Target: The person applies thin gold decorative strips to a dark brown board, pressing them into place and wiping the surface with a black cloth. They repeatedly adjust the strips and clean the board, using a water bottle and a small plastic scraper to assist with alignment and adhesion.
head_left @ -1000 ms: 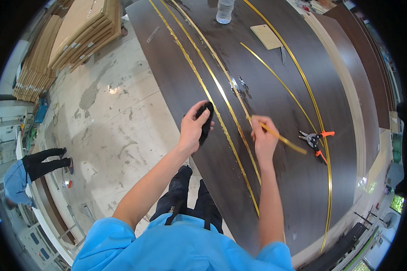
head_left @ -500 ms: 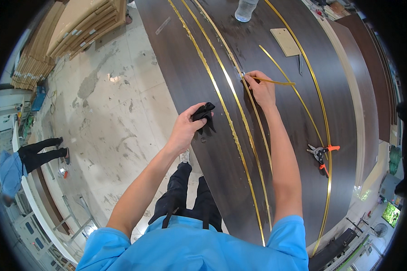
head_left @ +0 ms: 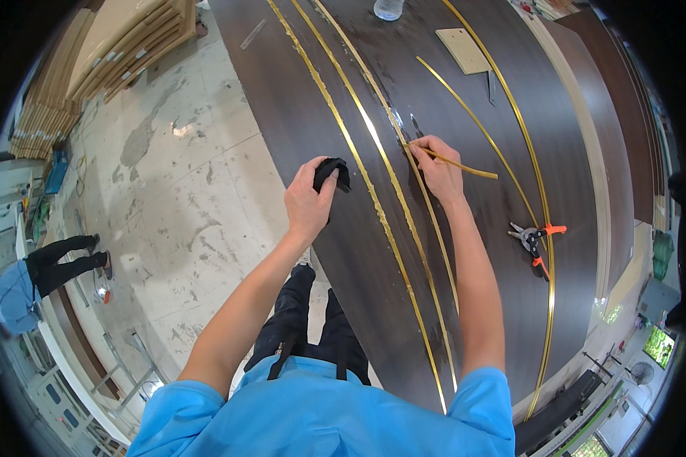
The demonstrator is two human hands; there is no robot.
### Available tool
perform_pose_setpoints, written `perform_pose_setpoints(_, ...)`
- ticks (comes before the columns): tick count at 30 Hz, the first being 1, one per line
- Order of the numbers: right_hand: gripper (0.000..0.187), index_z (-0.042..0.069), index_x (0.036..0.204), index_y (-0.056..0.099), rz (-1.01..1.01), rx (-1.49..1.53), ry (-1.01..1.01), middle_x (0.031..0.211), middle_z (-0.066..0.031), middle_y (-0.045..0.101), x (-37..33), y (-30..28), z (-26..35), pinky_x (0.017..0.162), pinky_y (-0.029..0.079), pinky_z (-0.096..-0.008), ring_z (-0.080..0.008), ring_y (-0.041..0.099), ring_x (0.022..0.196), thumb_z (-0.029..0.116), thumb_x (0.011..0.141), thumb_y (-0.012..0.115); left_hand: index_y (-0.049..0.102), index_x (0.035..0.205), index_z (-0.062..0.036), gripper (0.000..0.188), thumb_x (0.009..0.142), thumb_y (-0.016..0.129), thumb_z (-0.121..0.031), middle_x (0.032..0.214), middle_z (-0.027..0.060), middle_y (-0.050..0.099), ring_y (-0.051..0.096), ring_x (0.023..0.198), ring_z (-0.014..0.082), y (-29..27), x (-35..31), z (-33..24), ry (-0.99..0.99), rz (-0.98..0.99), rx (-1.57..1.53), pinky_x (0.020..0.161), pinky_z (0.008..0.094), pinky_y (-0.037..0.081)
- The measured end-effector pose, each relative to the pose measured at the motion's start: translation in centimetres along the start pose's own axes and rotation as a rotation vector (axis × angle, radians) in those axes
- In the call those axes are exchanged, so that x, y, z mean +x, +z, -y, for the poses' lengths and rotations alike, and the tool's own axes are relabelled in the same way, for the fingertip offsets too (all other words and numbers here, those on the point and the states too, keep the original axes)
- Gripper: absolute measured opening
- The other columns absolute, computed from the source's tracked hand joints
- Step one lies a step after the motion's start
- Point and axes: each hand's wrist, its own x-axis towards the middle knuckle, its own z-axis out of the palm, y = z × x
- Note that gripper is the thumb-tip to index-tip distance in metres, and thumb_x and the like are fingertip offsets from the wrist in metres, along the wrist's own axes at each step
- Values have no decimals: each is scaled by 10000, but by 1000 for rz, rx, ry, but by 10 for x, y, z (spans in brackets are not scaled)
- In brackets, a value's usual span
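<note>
My left hand (head_left: 306,199) is closed around a bunched black cloth (head_left: 331,175), held over the left edge of a dark panel (head_left: 370,305). My right hand (head_left: 442,169) pinches a thin gold trim strip (head_left: 469,167), whose free end sticks out to the right. The fingertips are at the rightmost of three long gold lines (head_left: 422,177) running along the panel; whether they press on it I cannot tell. To the left lie the middle gold line (head_left: 383,152) and the ragged-edged left one (head_left: 367,181). Beyond the right fingertips, a small dark pointed thing (head_left: 415,126) rests on the panel.
Snips with orange handles (head_left: 535,239) lie right of my right forearm, by a long gold strip (head_left: 543,190). A shorter gold strip (head_left: 476,118), a beige plate (head_left: 463,50) and a clear bottle (head_left: 389,9) lie farther off. Stacked boards (head_left: 133,46) and another person (head_left: 23,286) are at left.
My right hand has come nearer to me along the gold line, and the strip's free end now slants downward. The black cloth is bunched tighter in my left hand. The view has shifted slightly.
</note>
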Motion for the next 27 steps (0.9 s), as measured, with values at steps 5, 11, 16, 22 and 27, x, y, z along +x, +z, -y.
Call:
perform_pose_setpoints(5, 151, 7, 1022, 744, -14, 8, -39, 840, -27, 683, -35, -11, -10, 661, 493, -282, -95, 591, 743, 155, 1007, 719, 705, 1231, -72, 290, 983, 750, -214, 1127, 140, 754, 744, 997, 336, 5, -2, 7, 108, -53, 62, 857, 396, 574)
perform_pose_setpoints(11, 148, -3, 1015, 734, 14, 56, -5, 889, -87, 712, -76, -30, -20, 729, 506, -320, -178, 642, 796, 141, 983, 722, 717, 1201, -40, 299, 979, 767, -233, 1112, 150, 762, 748, 1009, 334, 8, -2, 11, 150, -109, 79, 873, 393, 575)
perform_pose_setpoints(16, 158, -4, 1008, 725, 46, 47, 41, 923, -126, 723, -110, -47, -24, 762, 512, -348, -237, 666, 815, 151, 975, 721, 717, 1194, -16, 317, 981, 771, -244, 1111, 162, 765, 746, 997, 331, 9, -2, 12, 147, -127, 106, 888, 389, 574)
perform_pose_setpoints(22, 153, 2, 996, 719, 71, 0, 66, 918, -122, 717, -146, -63, -26, 761, 514, -353, -242, 670, 819, 153, 975, 722, 723, 1198, -18, 317, 983, 766, -248, 1117, 158, 772, 750, 1013, 322, 10, -2, 12, 156, -140, 124, 904, 384, 578)
perform_pose_setpoints(27, 136, 7, 1008, 733, 51, -36, 16, 860, -35, 693, -168, -71, -27, 685, 493, -298, -115, 590, 724, 141, 985, 735, 727, 1197, -21, 328, 983, 765, -267, 1118, 158, 776, 754, 1016, 320, 10, -2, 12, 160, -143, 132, 912, 386, 579)
